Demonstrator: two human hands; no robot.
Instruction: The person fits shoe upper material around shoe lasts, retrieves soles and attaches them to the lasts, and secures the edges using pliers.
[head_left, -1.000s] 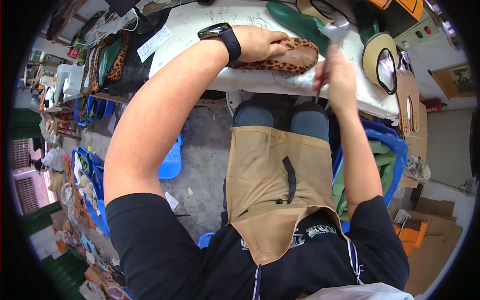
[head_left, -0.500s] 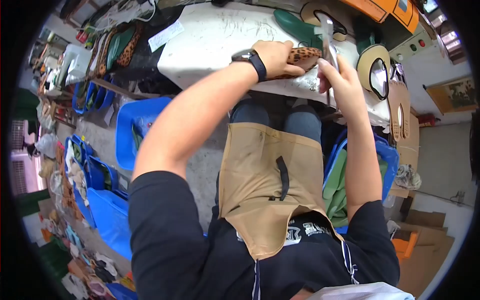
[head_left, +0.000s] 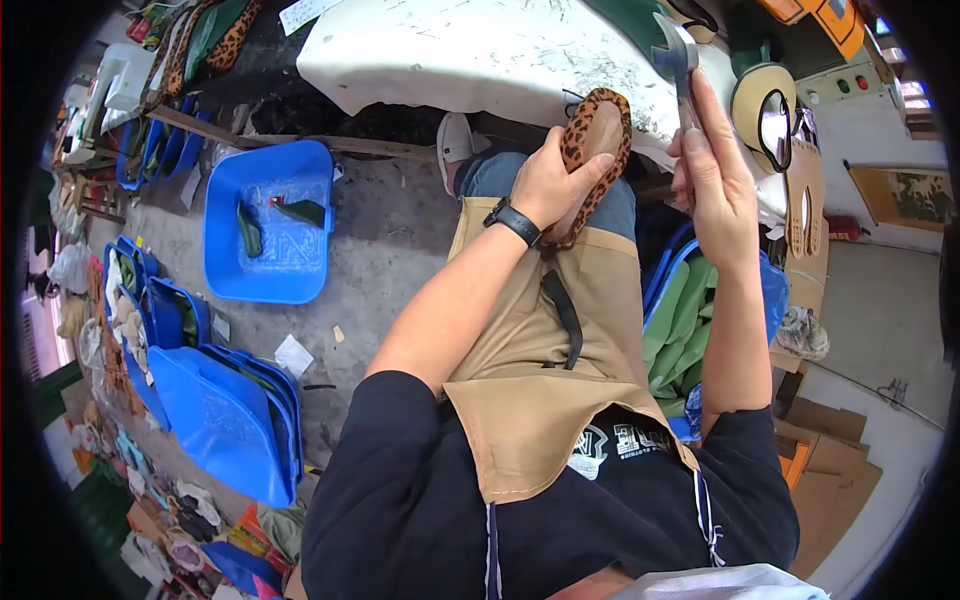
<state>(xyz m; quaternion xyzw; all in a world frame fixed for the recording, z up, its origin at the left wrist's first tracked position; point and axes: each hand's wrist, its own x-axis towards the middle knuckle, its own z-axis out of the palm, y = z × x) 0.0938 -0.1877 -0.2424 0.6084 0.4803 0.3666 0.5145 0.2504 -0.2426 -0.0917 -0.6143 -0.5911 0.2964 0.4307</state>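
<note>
Shoe (head_left: 602, 130) overlaps the apron (head_left: 615, 300) and the table's (head_left: 430, 55) near edge in view; the left hand (head_left: 555, 187) is closed round it, thumb inside, other fingers partly hidden. Towards the near right corner, the right hand (head_left: 718, 180) holds a hammer (head_left: 677, 58), covering much of its handle, so how tightly I cannot tell. A green form (head_left: 630, 22) is cut off above.

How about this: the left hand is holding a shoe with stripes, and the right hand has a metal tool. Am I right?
Nearly! The shoe in the left hand isn't striped: the head view shows leopard print, dark spots on orange-brown. The right hand does have a metal tool.
</note>
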